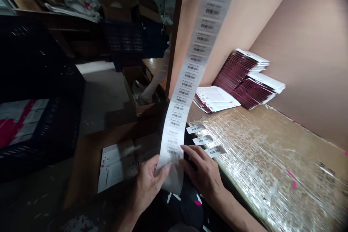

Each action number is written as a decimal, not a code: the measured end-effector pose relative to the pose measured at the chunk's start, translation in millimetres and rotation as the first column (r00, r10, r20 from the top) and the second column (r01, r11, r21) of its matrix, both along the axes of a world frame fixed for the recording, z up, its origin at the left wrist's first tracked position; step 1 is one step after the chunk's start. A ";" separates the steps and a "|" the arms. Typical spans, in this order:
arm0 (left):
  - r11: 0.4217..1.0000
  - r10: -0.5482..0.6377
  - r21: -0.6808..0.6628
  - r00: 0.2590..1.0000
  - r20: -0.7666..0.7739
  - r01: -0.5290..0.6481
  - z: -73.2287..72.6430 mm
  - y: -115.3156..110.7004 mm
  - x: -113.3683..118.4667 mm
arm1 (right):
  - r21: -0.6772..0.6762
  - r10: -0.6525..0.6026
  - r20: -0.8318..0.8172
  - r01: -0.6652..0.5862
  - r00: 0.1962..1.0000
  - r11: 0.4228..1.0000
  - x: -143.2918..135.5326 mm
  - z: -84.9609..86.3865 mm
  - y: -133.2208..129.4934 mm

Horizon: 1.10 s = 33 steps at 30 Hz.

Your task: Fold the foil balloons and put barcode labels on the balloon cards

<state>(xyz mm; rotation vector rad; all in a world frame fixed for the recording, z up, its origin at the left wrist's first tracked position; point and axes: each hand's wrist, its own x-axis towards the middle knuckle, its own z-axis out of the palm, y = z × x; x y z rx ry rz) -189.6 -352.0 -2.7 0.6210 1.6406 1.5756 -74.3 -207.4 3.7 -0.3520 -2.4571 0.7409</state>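
Note:
A long strip of barcode labels (178,107) hangs down from the top of the view, its lower end between my hands. My left hand (150,179) pinches the strip's left edge near the bottom, thumb in front. At the right edge, my right hand (202,168) has its fingertips against the strip beside a barcode label; whether they grip it or a single label is hard to make out. Just past that hand, three loose barcode labels, one of them a label (203,140) in the middle, stick out over the table's edge.
Plastic film covers the cardboard-topped table (272,163) on the right. Stacks of dark red and white folded cartons (236,69) stand at its back, beside flat white cartons (217,98). Lower left is a cardboard box (84,166) with white packs; a dark blue crate (67,116) is farther left.

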 end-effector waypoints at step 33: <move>0.996 -0.048 -0.084 0.991 -0.124 0.038 5.0 6.3 16.7 | -0.376 -0.052 0.030 0.059 0.998 0.925 -15.7 9.3 -18.0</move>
